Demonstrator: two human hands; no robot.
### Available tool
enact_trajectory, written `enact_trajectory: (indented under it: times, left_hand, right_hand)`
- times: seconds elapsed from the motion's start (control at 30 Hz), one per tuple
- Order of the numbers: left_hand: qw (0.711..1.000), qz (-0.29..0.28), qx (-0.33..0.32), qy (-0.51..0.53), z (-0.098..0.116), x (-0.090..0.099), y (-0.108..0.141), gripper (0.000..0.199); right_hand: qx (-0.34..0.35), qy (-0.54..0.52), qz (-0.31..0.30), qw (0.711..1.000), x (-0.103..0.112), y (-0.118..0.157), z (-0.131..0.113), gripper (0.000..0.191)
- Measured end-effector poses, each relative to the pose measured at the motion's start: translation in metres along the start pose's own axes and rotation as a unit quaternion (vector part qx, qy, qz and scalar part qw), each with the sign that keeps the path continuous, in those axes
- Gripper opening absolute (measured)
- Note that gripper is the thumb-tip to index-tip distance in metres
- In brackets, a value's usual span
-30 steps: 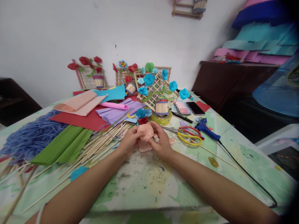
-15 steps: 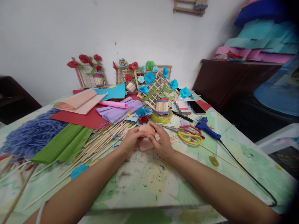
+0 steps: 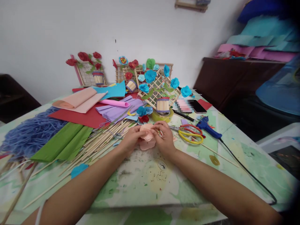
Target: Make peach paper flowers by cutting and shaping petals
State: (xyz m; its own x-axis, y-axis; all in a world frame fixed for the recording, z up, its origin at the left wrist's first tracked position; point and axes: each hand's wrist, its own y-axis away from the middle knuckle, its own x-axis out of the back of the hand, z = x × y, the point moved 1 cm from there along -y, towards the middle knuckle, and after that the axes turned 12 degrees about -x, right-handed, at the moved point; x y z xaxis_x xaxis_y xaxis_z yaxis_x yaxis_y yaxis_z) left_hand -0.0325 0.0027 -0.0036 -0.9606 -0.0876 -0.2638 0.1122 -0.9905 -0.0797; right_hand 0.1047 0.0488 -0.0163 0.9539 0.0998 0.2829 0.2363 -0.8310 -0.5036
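Between my two hands is a pale pink paper flower piece (image 3: 148,144) with rounded petals. My left hand (image 3: 133,140) pinches its left side, thumb laid over the paper. On the other side my right hand (image 3: 164,139) grips the edge between thumb and fingers. Just beyond my fingertips lie a red paper flower (image 3: 143,119) and a blue paper flower (image 3: 141,111). Scissors (image 3: 191,137) with red and yellow handles rest to the right of my right hand. Thin wooden sticks (image 3: 103,137) lie in a bundle left of my left hand.
A blue glue gun (image 3: 208,128) with a black cord lies at the right. Blue yarn (image 3: 30,134), green paper (image 3: 62,142) and red paper (image 3: 77,119) cover the left. Behind stand a stick lattice (image 3: 159,86) with blue flowers and a tape roll (image 3: 161,116).
My fingers have shifted slightly on the pink paper, and the petals look more gathered and raised. My right fingers are curled more at its edge. The view has tilted a little.
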Motion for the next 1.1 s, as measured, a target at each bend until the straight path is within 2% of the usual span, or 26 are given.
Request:
enact_trajectory:
  times: [0.1, 0.27, 0.43, 0.57, 0.63, 0.77, 0.9, 1.1]
  left_hand:
    - [0.999, -0.029, 0.017, 0.024, -0.001, -0.001, 0.0, 0.02]
    - [0.997, -0.002, 0.017, 0.069, -0.003, 0.001, -0.002, 0.011]
    - [0.992, 0.029, 0.051, 0.11, -0.004, 0.002, -0.003, 0.022]
    - [0.988, 0.009, 0.084, 0.132, -0.002, 0.0, -0.003, 0.03]
    - [0.987, 0.012, 0.087, 0.134, -0.003, -0.001, -0.003, 0.027]
    - [0.992, 0.029, 0.062, 0.103, -0.003, 0.0, -0.002, 0.014]
    - [0.999, 0.014, 0.028, 0.027, 0.001, 0.002, -0.004, 0.019]
    - [0.997, 0.06, -0.036, -0.018, 0.01, 0.017, -0.015, 0.021]
  right_hand:
    - [-0.008, -0.005, 0.003, 1.0, 0.0, -0.001, 0.001, 0.01]
    - [-0.013, -0.005, 0.016, 1.0, 0.0, -0.002, 0.002, 0.006]
    - [-0.026, -0.006, 0.032, 0.999, 0.001, -0.002, 0.001, 0.008]
    - [-0.031, -0.004, 0.036, 0.999, 0.001, -0.001, -0.001, 0.009]
    - [-0.041, -0.004, 0.037, 0.998, 0.001, 0.0, -0.002, 0.01]
    - [-0.033, -0.002, 0.058, 0.998, 0.003, -0.002, -0.002, 0.012]
    - [-0.045, -0.009, 0.069, 0.997, 0.006, -0.007, 0.001, 0.012]
    - [-0.092, -0.033, 0.062, 0.993, 0.005, -0.009, 0.006, 0.01]
